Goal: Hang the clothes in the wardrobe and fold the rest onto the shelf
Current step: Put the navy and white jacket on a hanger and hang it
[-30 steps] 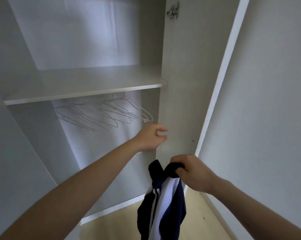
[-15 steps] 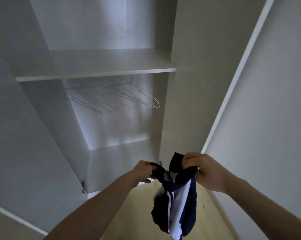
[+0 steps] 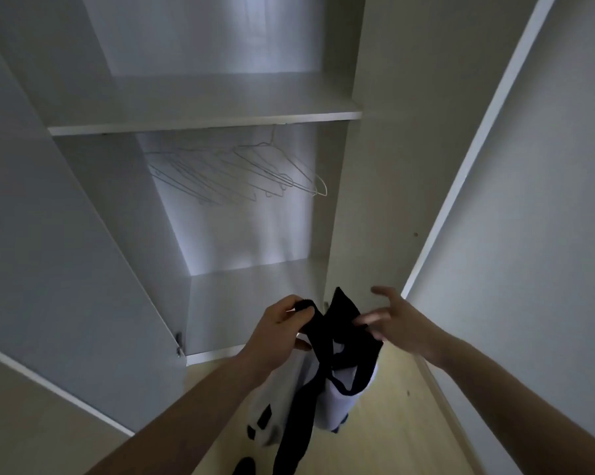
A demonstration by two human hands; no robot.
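Head view looks down past your forearms at a dark navy and white soft fabric garment (image 3: 326, 368), and everything below is placed relative to it. Your left hand (image 3: 279, 332) is at its upper left corner, fingers curled and pinching the dark ribbed edge of what looks like the collar, so the cloth hangs from that grip toward the pale wooden floor (image 3: 392, 423). Your right hand (image 3: 397, 323) sits just to the garment's right; its fingers (image 3: 371, 318) are spread and blurred, touching or just off the dark edge, and they clamp nothing that you can make out.

To do this step well, I would judge you should take a second pinch with the right hand on the far side of the collar, level with the left, then draw the two apart so the neck opening shows. Keep the cloth high enough that the hem does not drag on the floor.

Above and beyond the garment hang the thin silver wire hangers (image 3: 255, 173), bunched together well apart from both hands, under the white laminate shelf (image 3: 203, 126), which carries nothing you can see. Left of the garment stands the open white wardrobe door (image 3: 66, 269). Nothing hangs on a hanger yet, so the task looks to be near its start.
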